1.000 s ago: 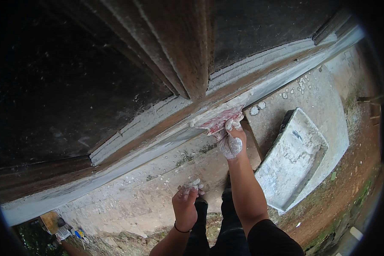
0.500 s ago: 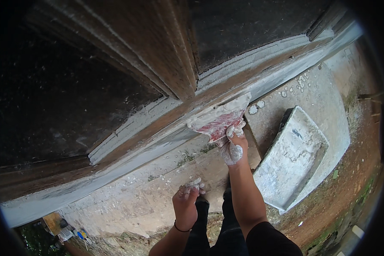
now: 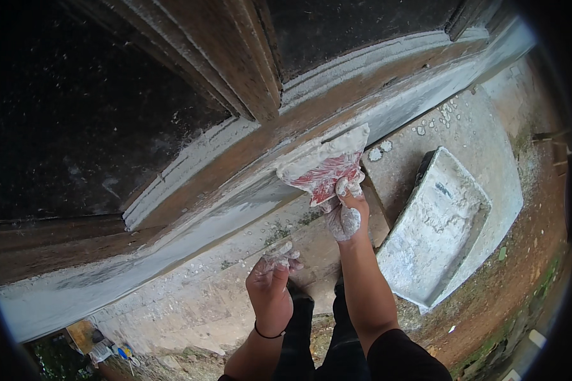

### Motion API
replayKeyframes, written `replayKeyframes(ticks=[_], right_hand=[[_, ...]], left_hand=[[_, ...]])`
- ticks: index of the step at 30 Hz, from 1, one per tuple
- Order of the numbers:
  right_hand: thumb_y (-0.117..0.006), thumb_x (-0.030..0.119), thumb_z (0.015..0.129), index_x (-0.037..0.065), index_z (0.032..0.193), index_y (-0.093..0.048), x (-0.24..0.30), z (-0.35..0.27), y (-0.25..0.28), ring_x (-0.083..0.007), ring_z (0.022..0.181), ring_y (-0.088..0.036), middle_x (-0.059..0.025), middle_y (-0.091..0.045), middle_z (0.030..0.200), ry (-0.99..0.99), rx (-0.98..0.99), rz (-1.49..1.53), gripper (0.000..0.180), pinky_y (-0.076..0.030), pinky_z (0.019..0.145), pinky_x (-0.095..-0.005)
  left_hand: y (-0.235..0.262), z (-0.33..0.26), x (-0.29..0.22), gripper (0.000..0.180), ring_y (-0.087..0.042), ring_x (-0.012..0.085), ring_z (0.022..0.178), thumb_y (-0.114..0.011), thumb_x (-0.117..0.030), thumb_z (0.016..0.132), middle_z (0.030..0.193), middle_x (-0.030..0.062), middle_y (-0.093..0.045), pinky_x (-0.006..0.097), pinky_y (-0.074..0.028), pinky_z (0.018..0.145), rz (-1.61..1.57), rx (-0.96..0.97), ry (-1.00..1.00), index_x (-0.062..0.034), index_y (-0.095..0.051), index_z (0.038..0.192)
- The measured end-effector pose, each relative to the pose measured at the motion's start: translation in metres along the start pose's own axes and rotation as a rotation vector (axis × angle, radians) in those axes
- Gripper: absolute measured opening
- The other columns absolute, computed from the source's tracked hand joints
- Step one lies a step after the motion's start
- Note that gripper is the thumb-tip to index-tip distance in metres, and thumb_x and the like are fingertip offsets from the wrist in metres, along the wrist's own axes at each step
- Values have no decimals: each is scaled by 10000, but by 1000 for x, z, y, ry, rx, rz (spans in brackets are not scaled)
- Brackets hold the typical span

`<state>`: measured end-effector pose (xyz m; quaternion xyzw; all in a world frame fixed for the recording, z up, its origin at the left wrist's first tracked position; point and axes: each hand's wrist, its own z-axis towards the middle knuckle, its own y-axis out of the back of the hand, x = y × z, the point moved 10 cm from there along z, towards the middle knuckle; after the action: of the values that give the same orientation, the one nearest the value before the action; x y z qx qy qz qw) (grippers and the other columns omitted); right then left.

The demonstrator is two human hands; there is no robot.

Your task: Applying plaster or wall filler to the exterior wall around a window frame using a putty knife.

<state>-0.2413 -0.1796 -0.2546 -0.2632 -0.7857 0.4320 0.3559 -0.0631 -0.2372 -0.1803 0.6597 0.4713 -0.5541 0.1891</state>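
Observation:
My right hand, coated in white paste, grips a red putty spreader by its narrow end. Thick white paste covers the spreader's wide edge, which lies close against the ledge below the window frame; I cannot tell whether it touches. Lower and to the left, my left hand is held in the air with its fingers curled in. White paste smears those fingertips, and what they hold, if anything, cannot be made out. To the right of my right forearm lies a shallow tray with white paste in it.
Dark panes in a worn brown wooden frame fill the upper left. The tray rests on a pale board spotted with white drips. Beneath is a stained concrete strip, with reddish soil at the right.
The window frame and ledge sit slightly higher and further left in view. My left hand has risen a little, and my right hand with the spreader has shifted slightly upward.

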Motion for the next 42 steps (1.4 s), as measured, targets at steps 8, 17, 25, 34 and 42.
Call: replayKeyframes(ticks=[8,17,25,34,42], right_hand=[[-583,12,778,-23,1003,-525,4,3,-6,-223,802,-612,-117,-601,906,9,102,-25,235,-540,688,-341],[-595,32,775,-20,1034,-506,16,-9,5,-232,847,-603,-131,-584,966,45,47,-9,279,-532,725,-351],[-584,48,783,-26,1079,-478,21,-52,3,-247,820,-605,-137,-573,973,188,-98,-193,323,-542,664,-358],[-553,0,779,-40,1062,-456,2,-82,-15,-227,840,-576,-144,-546,974,163,-302,-203,302,-491,741,-372],[-535,7,795,-63,1060,-473,-3,-75,-20,-234,822,-593,-150,-564,959,197,-222,-143,281,-506,711,-358]], left_hand=[[-21,23,-40,263,-549,177,794,-567,-159,830,884,116,-583,286,-415,711,-30,52,-175,43,-514,990],[-15,26,-37,276,-571,201,811,-529,-218,858,927,128,-591,282,-410,679,110,32,-224,22,-528,995],[-1,16,-37,295,-572,185,787,-505,-220,870,923,125,-594,272,-413,668,149,-34,-268,29,-520,1028],[36,-8,-52,343,-551,175,805,-404,-250,908,892,123,-585,274,-398,687,217,-284,-447,54,-497,1037],[42,-10,-48,358,-544,185,813,-401,-252,909,901,128,-581,288,-393,701,233,-227,-445,70,-485,1039]])
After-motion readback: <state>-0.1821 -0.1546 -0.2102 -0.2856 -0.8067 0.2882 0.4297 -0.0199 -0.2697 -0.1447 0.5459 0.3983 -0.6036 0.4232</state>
